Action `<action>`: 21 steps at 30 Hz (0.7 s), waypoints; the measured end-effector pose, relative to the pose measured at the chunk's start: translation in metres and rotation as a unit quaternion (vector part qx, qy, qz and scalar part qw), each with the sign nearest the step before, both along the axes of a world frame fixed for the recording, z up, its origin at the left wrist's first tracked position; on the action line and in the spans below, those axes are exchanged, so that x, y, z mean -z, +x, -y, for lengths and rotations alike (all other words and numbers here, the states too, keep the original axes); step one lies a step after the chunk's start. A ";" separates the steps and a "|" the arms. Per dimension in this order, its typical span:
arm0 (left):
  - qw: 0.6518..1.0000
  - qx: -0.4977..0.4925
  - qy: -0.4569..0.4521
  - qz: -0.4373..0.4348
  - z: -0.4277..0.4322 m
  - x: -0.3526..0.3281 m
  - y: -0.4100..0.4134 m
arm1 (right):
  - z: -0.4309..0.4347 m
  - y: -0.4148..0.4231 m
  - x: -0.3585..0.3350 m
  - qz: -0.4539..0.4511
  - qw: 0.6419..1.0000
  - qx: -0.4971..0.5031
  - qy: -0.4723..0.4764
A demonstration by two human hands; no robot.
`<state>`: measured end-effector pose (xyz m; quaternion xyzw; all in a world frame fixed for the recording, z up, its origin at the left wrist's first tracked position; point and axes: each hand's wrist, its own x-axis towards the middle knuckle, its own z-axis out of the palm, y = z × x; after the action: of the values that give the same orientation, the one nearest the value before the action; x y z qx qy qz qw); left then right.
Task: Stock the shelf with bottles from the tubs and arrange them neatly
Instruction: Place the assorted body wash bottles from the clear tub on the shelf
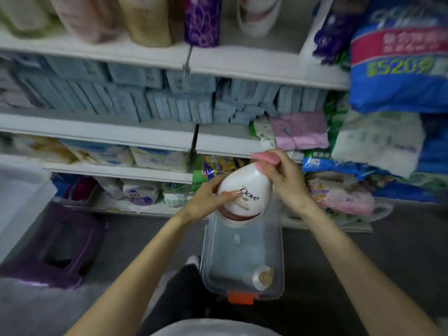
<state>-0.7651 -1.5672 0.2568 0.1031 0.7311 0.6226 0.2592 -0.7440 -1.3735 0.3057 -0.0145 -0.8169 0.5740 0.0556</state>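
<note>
Dove bottle: white, teardrop-shaped, glossy plastic, black script logo, dark red swoosh across the lower label. It is held in the air, tilted, over the far end of a clear tub and in front of the lower shelves. Left hand grips the bottle's body, thumb laid across the label. Right hand is curled round the bottle's narrow top, hiding the cap. The tub is a translucent rectangle with rounded corners and an orange latch at the near end. Inside lies one small bottle, pale with a gold-toned end. A second translucent tub sits at far left, contents not visible. The top shelf carries blurred upright bottles; below are stacked pale blue boxes.
</note>
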 end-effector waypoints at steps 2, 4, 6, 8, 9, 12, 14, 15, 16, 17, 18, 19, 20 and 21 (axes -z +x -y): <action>0.999 0.005 0.019 -0.036 -0.002 -0.031 -0.019 | 0.002 -0.015 -0.040 -0.031 0.999 -0.021 0.000; 0.997 0.004 0.040 -0.064 -0.004 -0.061 -0.043 | 0.004 -0.032 -0.078 -0.070 0.997 -0.032 0.002; 0.994 0.003 0.069 -0.086 -0.006 -0.088 -0.067 | 0.006 -0.052 -0.113 -0.100 0.994 -0.032 0.003; 0.990 -0.001 0.092 -0.105 -0.008 -0.114 -0.091 | 0.008 -0.075 -0.143 -0.132 0.991 -0.028 0.024; 0.988 -0.003 0.098 -0.116 -0.009 -0.126 -0.102 | 0.008 -0.086 -0.155 -0.146 0.988 -0.024 0.033; 0.982 -0.003 0.109 -0.153 -0.015 -0.159 -0.142 | 0.006 -0.118 -0.186 -0.181 0.983 -0.023 0.030; 0.978 -0.009 0.109 -0.177 -0.018 -0.176 -0.169 | 0.008 -0.140 -0.205 -0.199 0.979 -0.018 0.038; 0.976 -0.012 0.110 -0.185 -0.019 -0.183 -0.181 | 0.010 -0.151 -0.215 -0.200 0.979 -0.016 0.041; 0.975 -0.013 0.114 -0.189 -0.020 -0.188 -0.193 | 0.012 -0.160 -0.223 -0.199 0.979 -0.013 0.044; 0.975 -0.013 0.121 -0.188 -0.022 -0.192 -0.203 | 0.013 -0.169 -0.229 -0.198 0.979 -0.010 0.048; 0.974 -0.014 0.129 -0.188 -0.024 -0.195 -0.212 | 0.014 -0.177 -0.233 -0.200 0.978 -0.006 0.054; 0.972 -0.016 0.137 -0.190 -0.026 -0.198 -0.219 | 0.014 -0.185 -0.236 -0.201 0.978 -0.001 0.058; 0.971 -0.016 0.145 -0.191 -0.028 -0.200 -0.226 | 0.015 -0.192 -0.237 -0.202 0.977 0.003 0.062; 0.970 -0.018 0.153 -0.190 -0.030 -0.200 -0.233 | 0.015 -0.198 -0.237 -0.203 0.977 0.008 0.065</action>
<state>-0.9983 -1.5373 0.4564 0.2447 0.6650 0.7003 0.0857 -0.9416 -1.3889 0.5424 0.0995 -0.8243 0.5098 0.2251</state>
